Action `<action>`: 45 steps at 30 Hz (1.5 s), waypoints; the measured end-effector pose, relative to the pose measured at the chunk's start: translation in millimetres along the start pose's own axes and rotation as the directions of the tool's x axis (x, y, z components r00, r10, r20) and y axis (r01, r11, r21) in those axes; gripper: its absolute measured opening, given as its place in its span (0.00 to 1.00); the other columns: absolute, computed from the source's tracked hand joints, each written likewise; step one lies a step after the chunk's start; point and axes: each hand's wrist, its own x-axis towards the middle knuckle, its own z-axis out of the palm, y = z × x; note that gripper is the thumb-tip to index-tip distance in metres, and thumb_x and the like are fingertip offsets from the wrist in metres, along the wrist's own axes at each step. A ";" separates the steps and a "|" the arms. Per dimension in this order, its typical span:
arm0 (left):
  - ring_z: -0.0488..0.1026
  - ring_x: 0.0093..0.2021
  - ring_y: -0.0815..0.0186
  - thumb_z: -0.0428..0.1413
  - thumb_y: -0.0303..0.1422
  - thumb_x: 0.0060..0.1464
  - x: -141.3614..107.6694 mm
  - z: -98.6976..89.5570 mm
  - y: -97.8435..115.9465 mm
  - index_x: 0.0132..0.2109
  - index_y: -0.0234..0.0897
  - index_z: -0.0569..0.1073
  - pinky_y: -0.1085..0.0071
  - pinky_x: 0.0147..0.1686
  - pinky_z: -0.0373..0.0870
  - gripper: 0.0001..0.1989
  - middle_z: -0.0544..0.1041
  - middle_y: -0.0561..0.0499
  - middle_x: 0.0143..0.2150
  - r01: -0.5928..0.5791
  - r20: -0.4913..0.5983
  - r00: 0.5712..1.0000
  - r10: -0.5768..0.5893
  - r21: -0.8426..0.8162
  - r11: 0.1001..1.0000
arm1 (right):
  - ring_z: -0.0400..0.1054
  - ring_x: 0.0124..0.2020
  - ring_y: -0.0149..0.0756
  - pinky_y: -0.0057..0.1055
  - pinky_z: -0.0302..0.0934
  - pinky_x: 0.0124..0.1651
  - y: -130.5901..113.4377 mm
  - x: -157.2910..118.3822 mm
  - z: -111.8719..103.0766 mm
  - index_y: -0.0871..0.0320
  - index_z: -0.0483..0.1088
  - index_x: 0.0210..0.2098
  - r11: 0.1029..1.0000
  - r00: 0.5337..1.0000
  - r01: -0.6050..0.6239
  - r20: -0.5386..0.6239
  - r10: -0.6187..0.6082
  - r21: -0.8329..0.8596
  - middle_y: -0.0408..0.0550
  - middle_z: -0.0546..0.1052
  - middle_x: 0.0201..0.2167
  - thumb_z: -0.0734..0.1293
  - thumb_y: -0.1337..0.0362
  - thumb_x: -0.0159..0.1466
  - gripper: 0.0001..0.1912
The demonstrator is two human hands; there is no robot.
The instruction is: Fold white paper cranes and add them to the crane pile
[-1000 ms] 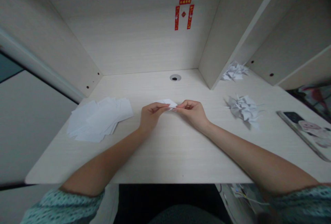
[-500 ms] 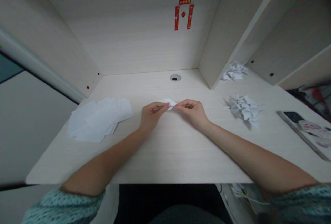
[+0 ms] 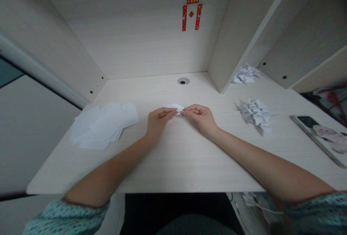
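Between my two hands, at the middle of the desk, is a small piece of folded white paper (image 3: pixel 176 107). My left hand (image 3: pixel 159 120) pinches its left side between thumb and fingers. Its right side is pinched in my right hand (image 3: pixel 201 117). The fingertips nearly meet and cover part of the folds. A spread pile of white paper sheets (image 3: pixel 104 124) lies to the left of my left hand. Beyond my right hand sits a heap of folded white paper pieces (image 3: pixel 257 114).
A second heap of folded paper (image 3: pixel 246 74) is behind the upright panel (image 3: pixel 238 39). A phone in a patterned case (image 3: pixel 321 137) lies at the right. A round cable hole (image 3: pixel 183 81) is near the back wall. The desk's front edge (image 3: pixel 176 192) runs below my forearms.
My fingers have shifted very slightly on the folded paper, thumbs a little differently placed. The sheets, heaps and phone have stayed where they were.
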 end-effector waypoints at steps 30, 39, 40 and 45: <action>0.77 0.34 0.65 0.64 0.37 0.43 -0.5 1.9 5.2 0.34 0.36 0.80 0.68 0.40 0.71 0.10 0.81 0.47 0.34 -0.003 0.011 1.000 0.003 -0.023 1.000 | 0.74 0.28 0.34 0.33 0.68 0.37 -3.1 -1.2 1.5 0.57 0.76 0.26 1.000 1.000 0.007 -0.007 -0.007 -0.019 0.47 0.81 0.26 0.77 0.57 0.43 0.13; 0.74 0.31 0.68 0.64 0.39 0.43 -0.1 1.4 4.0 0.33 0.36 0.79 0.72 0.35 0.69 0.12 0.81 0.49 0.32 -0.004 -0.002 1.000 0.004 -0.012 1.000 | 0.73 0.27 0.33 0.31 0.66 0.35 -5.8 -1.2 -0.4 0.58 0.76 0.26 0.998 0.999 0.031 0.024 -0.030 -0.060 0.46 0.80 0.25 0.76 0.57 0.45 0.13; 0.74 0.31 0.68 0.64 0.38 0.43 -0.3 1.5 3.7 0.33 0.36 0.79 0.72 0.35 0.68 0.11 0.81 0.49 0.32 -0.012 0.000 1.000 0.012 -0.007 1.000 | 0.73 0.27 0.33 0.30 0.66 0.35 -5.8 -1.3 -0.4 0.58 0.76 0.26 0.997 0.999 0.040 0.026 -0.038 -0.069 0.47 0.80 0.25 0.76 0.57 0.45 0.13; 0.71 0.24 0.71 0.65 0.38 0.41 -0.7 1.2 2.2 0.36 0.37 0.73 0.75 0.28 0.64 0.15 0.77 0.55 0.23 -0.043 -0.019 0.999 0.043 0.013 0.999 | 0.73 0.27 0.33 0.30 0.65 0.34 -5.4 -2.3 0.5 0.57 0.75 0.26 0.992 0.997 0.074 0.006 -0.073 -0.101 0.46 0.80 0.25 0.76 0.56 0.45 0.14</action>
